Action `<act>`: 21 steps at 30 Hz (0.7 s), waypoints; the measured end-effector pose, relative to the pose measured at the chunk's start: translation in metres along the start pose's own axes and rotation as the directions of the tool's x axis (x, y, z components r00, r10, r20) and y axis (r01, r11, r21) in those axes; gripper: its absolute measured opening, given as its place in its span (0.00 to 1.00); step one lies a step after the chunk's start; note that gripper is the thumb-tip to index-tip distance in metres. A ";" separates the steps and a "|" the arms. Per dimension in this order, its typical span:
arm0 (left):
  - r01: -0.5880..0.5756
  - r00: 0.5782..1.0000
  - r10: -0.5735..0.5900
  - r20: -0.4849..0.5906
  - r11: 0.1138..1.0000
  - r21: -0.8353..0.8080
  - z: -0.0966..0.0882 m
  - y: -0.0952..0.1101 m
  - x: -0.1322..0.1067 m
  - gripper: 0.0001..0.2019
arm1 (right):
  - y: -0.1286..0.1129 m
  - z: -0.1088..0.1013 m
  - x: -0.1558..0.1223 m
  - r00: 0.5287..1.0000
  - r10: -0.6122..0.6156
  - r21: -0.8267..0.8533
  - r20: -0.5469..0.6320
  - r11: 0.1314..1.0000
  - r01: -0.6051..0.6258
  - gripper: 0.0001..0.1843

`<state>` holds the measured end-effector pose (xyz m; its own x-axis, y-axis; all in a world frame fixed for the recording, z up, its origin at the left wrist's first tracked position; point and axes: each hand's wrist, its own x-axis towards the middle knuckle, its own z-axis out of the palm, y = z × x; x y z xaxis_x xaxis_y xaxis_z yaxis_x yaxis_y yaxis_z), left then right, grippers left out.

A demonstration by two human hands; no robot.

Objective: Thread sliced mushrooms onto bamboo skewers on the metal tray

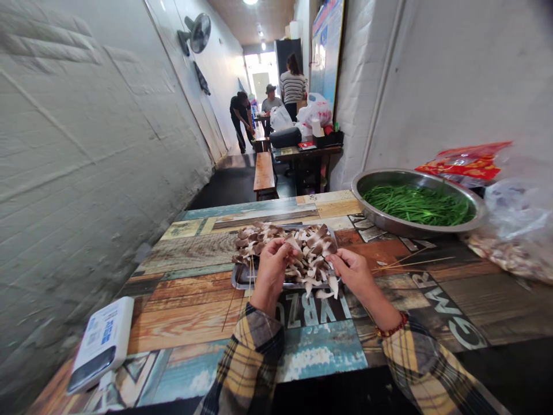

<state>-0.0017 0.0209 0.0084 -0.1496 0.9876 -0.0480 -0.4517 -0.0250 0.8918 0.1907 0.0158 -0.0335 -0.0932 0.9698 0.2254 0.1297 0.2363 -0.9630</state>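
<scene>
The left hand (271,272) and right hand (351,273) are half closed, fingertips pinching at grey-brown oyster mushrooms (311,249); exactly what they grip is hidden. The heap sits on a rectangular steel tray (240,278) mid-desk (185,323). The mushrooms look light, soft and easily torn, best held by their thick, pale stems. Thin wooden skewers (233,305) lie beneath the left hand.

Steel basin (367,199) of green chives (417,206), with red packet (464,161) and clear plastic bag (518,225) just beside it. White box (102,340) at the near left of the plank-print table (185,305). Farther off: wall fan (197,33), wooden bench (264,173), second table (306,153) holding white bags (314,109), person in black (239,115), person in cap (270,102), person in striped top (292,87).
</scene>
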 end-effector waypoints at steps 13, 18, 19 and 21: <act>-0.031 0.998 0.035 0.051 0.997 -0.065 0.002 0.000 -0.001 0.13 | -0.007 0.003 -0.006 0.963 -0.014 -0.061 0.268 0.998 0.031 0.15; -0.051 0.997 0.050 0.052 0.999 0.002 0.000 -0.003 0.001 0.13 | -0.007 0.004 -0.007 0.963 -0.008 -0.078 0.268 0.997 0.030 0.15; -0.065 0.997 0.065 0.049 0.998 0.007 -0.001 -0.003 0.002 0.14 | -0.006 0.004 -0.007 0.963 -0.011 -0.087 0.269 0.996 0.036 0.16; -0.086 0.996 0.086 0.036 0.996 0.005 -0.001 -0.003 0.003 0.17 | -0.005 0.003 -0.006 0.961 -0.015 -0.099 0.276 0.994 0.044 0.16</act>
<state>-0.0020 0.0234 0.0049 -0.1560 0.9867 0.0450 -0.4323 -0.1091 0.8951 0.1877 0.0083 -0.0304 -0.3637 0.9119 0.1903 0.2225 0.2834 -0.9328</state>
